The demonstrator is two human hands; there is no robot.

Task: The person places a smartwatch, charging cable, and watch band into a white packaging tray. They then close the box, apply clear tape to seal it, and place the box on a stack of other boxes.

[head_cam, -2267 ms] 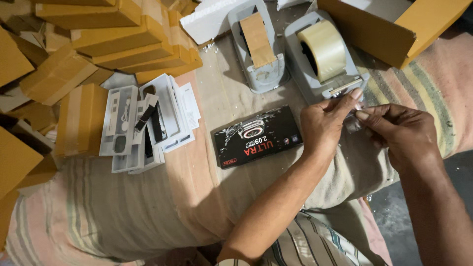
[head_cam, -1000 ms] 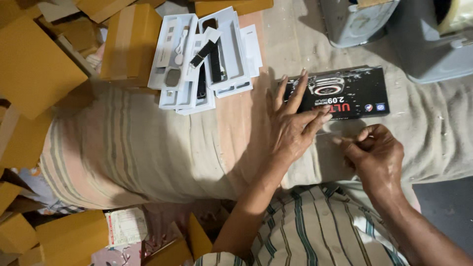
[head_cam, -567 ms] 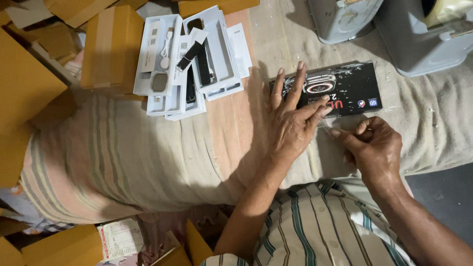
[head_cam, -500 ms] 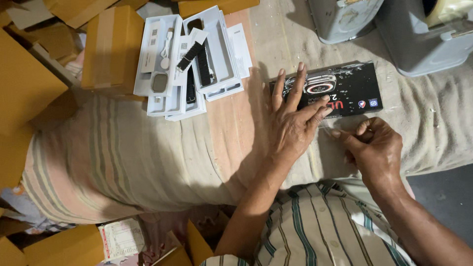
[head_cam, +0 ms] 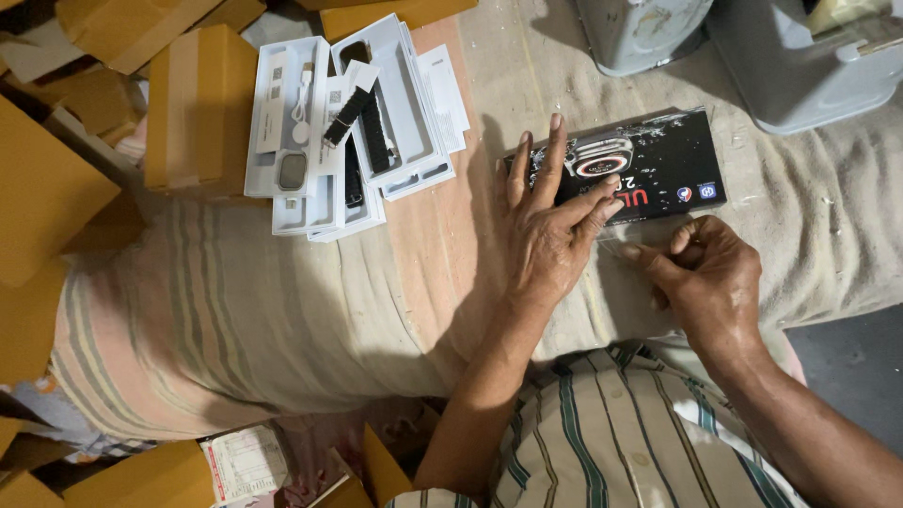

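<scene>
Compared with half a second before, almost nothing has moved. The left hand (head_cam: 550,240) remains flat, fingers spread, pressing on the near left part of the black smartwatch box (head_cam: 632,167). The right hand (head_cam: 707,275) has stayed just in front of the box's near edge, thumb and fingers pinched together on what looks like a strip of clear tape (head_cam: 621,246); the strip is thin and hard to see, so I cannot be fully sure. One second before, the camera view was a little farther back, and about two seconds before, both hands were together at a tape dispenser. So I judge that the tape is now brought to the box and the sealing of its near edge is in progress, not finished.

The black box lies on the striped cloth (head_cam: 235,320) that covers the tabletop.

Counts, all relative to the black box:
- One black box under the left hand.
- Two grey tape dispensers (head_cam: 800,66) behind it, the right one with a roll partly visible.
- A pile of white open trays (head_cam: 348,122) to its left, at least three; one holds a watch body, others a dark strap.
- Many brown cardboard cartons (head_cam: 198,108) farther left and behind, too many and too cut off to count exactly.
- One printed paper slip (head_cam: 246,463) far in front, to the left.
</scene>
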